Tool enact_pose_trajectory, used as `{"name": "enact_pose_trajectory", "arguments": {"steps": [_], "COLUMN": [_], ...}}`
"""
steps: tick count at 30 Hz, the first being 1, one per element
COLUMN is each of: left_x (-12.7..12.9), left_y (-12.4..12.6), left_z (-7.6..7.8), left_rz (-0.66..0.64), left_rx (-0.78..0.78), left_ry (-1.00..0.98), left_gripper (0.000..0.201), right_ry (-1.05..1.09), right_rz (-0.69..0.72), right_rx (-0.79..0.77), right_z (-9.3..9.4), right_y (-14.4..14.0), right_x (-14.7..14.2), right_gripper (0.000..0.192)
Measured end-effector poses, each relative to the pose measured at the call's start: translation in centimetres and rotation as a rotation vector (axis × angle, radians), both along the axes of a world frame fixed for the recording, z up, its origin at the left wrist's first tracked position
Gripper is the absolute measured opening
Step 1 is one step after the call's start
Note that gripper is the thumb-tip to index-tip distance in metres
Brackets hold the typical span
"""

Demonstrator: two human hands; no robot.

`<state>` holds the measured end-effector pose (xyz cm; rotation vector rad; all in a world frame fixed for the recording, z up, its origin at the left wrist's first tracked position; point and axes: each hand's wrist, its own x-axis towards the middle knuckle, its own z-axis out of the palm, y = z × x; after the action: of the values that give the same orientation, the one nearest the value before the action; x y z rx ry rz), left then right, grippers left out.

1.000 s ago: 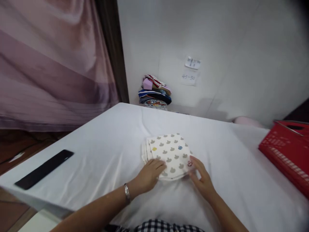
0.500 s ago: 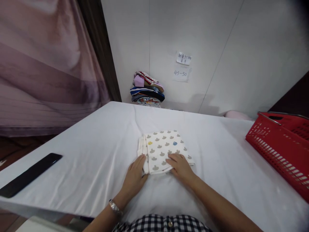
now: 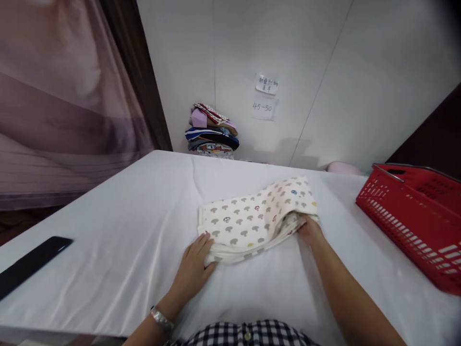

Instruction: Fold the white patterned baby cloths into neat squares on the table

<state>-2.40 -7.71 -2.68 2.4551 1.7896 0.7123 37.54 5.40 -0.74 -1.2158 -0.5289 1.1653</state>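
Patterned cloth (image 3: 247,221) is stretching farther right than half a second ago

Across the white tabletop (image 3: 137,211), the cloth is lying near the middle, left of the red basket (image 3: 399,216). Its right end is bulging upward; uneven lifting there could be skewing the layers or leaving a crease. On the near left corner the left hand (image 3: 196,262) is resting loosely, fingers unclenched; too light a press could be letting everything drag. Frame edges are cutting off the basket and a dark flat strip (image 3: 30,264) at left. Folds are concealing the layer count and the fingertips of the right hand (image 3: 309,230), so whether it is grasping cannot be told.
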Motion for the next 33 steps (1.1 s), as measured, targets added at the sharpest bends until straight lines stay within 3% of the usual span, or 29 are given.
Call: {"name": "enact_pose_trajectory", "arguments": {"steps": [3, 6, 14, 19, 23, 29, 33], "left_x": [0.3, 0.9, 2.4, 1.6, 1.0, 0.7, 0.9], "left_y": [0.4, 1.2, 3.0, 3.4, 4.3, 5.1, 5.1], "left_z": [0.7, 1.4, 1.6, 0.9, 1.6, 4.7, 4.2], "left_rz": [0.006, -0.008, -0.096, -0.088, -0.059, -0.042, -0.058], "left_rx": [-0.049, -0.078, -0.026, -0.075, -0.065, 0.061, 0.066], "left_ry": [0.003, -0.016, 0.001, -0.041, -0.166, -0.257, -0.232], "left_gripper": [0.055, 0.05, 0.031, 0.027, 0.027, 0.03, 0.031], "right_ry": [0.085, 0.064, -0.178, -0.13, -0.191, -0.376, -0.493], "right_rz": [0.045, 0.098, 0.125, 0.044, -0.097, -0.327, -0.31], "right_rx": [-0.015, 0.009, -0.084, -0.023, -0.018, -0.091, -0.177], "right_z": [-1.7, -1.5, -0.7, -0.7, -0.6, -0.2, 0.0], "right_y": [-2.7, -4.4, -4.8, -4.9, -4.2, -2.5, -1.5], "right_x": [0.2, -0.2, -1.9, -1.8, 0.2, 5.4, 7.7], "right_gripper": [0.009, 0.013, 0.029, 0.031, 0.03, 0.035, 0.03]}}
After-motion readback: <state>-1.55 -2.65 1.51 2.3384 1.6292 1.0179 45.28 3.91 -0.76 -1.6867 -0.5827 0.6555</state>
